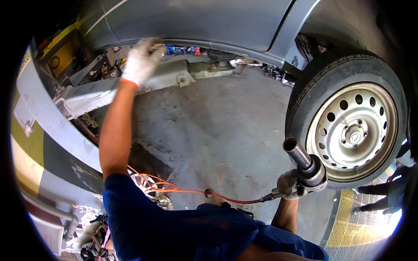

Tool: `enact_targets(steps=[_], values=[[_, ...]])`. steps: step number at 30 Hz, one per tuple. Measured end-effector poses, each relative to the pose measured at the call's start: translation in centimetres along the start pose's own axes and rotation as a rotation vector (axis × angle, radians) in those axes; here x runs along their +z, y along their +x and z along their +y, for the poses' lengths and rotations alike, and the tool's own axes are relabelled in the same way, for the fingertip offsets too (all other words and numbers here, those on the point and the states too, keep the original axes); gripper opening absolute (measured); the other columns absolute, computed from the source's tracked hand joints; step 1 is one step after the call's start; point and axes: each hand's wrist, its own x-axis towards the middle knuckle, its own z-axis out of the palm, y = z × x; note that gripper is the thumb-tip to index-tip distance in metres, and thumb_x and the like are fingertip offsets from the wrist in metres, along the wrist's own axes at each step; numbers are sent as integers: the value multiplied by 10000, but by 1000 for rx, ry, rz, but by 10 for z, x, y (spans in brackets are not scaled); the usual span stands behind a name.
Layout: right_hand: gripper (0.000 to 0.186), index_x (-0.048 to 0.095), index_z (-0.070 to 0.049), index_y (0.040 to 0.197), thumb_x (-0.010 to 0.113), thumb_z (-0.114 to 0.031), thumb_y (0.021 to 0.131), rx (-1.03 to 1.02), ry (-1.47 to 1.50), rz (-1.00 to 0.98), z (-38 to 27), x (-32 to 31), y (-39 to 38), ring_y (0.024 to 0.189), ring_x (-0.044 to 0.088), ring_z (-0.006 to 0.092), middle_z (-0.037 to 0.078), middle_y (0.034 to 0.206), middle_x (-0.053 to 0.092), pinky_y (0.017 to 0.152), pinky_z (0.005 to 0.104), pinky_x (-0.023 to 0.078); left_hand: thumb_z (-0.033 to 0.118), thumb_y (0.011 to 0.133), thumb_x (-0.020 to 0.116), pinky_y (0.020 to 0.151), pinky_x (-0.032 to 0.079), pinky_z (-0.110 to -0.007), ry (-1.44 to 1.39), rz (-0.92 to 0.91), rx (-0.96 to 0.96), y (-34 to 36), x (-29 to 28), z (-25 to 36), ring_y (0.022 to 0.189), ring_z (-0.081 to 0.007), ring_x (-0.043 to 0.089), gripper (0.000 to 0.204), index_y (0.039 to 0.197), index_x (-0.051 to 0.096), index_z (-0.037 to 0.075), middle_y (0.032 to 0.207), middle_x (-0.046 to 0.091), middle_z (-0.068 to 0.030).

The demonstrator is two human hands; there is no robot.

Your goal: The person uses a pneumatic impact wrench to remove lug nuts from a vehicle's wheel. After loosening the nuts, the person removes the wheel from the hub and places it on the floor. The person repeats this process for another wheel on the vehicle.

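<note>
My right hand (289,184), in a greyish work glove, grips the handle of an air impact wrench (312,173). A long metal socket (298,153) on the tool points up and away, in front of the lower left of the wheel and apart from its nuts. An orange air hose (235,200) joins the wrench handle. Raised at the far left, my left hand (141,63) wears a white glove with an orange cuff. Its fingers are curled in, slightly blurred; what they hold, if anything, cannot be made out. Mounted on the car, the wheel (355,132) has a silver steel rim and several nuts.
The grey car body (196,21) spans the top, above a grey lift arm (165,78). A lift column (56,124) stands at left. The hose crosses the grey floor (209,126) near a loose silver wheel cover (146,182). Another person (394,189) stands at far right.
</note>
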Motion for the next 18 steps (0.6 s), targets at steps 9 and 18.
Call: enact_targets(steps=[9,18], values=[[462,572,-15,863,777,-426,815,-94,-4,105,-20,2,-42,400,529,181,79,541,544,374,306,449,412,898,606,981,491,-425,233,-423,-171,-5,42,-123,1132,-370,639,483,1225,703,71,1250,658,-190],[601,556,100,1145,732,-415,891,-28,-220,103,-6,37,-25,381,474,155,54,536,528,366,288,388,398,883,647,1007,494,-393,221,-450,-181,-1,42,-129,1149,-330,659,495,1264,688,84,1269,682,-162]])
